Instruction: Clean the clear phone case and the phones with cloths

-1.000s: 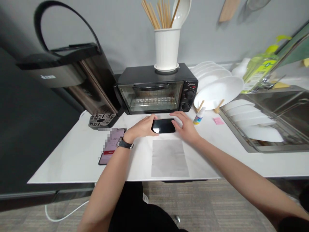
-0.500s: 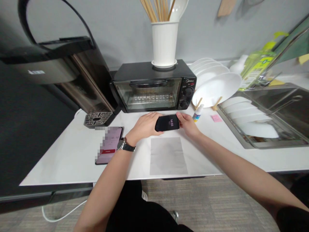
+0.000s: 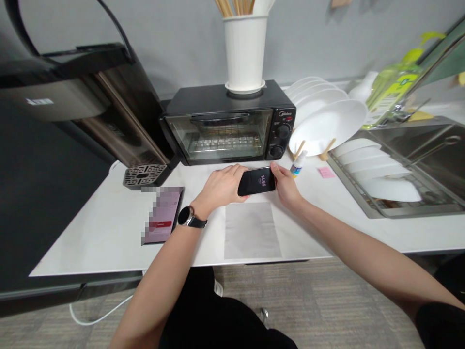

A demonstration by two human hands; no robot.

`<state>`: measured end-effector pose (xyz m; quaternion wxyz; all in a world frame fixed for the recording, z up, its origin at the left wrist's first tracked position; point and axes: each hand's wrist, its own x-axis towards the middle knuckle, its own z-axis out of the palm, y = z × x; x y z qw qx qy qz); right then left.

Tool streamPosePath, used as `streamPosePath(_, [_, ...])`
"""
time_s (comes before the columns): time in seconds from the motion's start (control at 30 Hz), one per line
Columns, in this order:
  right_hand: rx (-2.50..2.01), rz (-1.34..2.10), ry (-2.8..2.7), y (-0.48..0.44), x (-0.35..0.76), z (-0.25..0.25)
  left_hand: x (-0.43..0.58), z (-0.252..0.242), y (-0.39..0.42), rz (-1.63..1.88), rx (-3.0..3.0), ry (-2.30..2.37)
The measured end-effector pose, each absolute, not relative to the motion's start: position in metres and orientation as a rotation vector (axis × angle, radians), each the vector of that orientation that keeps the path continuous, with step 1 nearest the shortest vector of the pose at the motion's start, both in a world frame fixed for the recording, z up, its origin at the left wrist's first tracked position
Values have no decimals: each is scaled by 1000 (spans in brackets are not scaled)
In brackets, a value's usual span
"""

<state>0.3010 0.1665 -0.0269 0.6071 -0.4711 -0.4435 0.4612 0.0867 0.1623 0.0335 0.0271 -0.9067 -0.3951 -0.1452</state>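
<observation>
Fingers (image 3: 276, 171) of the right hand (image 3: 287, 188) have closed on the phone (image 3: 247, 185)'s right end, left hand (image 3: 221, 186) gripping the other! It's over the worktop (image 3: 98, 232), far side of the sheet (image 3: 250, 232); screen (image 3: 263, 180), dark a second ago, lit: seemingly awake, steadily held.

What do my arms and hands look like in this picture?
The left hand and right hand wear no gloves. The left wrist has a wristwatch with a round black face, silver-coloured case and black strap. A black sleeve shows on the right arm.
</observation>
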Motion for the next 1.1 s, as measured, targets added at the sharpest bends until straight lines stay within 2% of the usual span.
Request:
streamPosePath(0.5, [-1033, 1176, -840, 162, 297, -28, 88, 35, 158, -459, -2749, -1167])
streamPosePath(0.8, [-965, 1513, -717, 162, 306, -21, 84, 35, 161, -535, -2757, -1148])
streamPosePath(1.1, [-871, 1449, -807, 155, 296, -12, 79, 35, 166, -537, -2645, -1322])
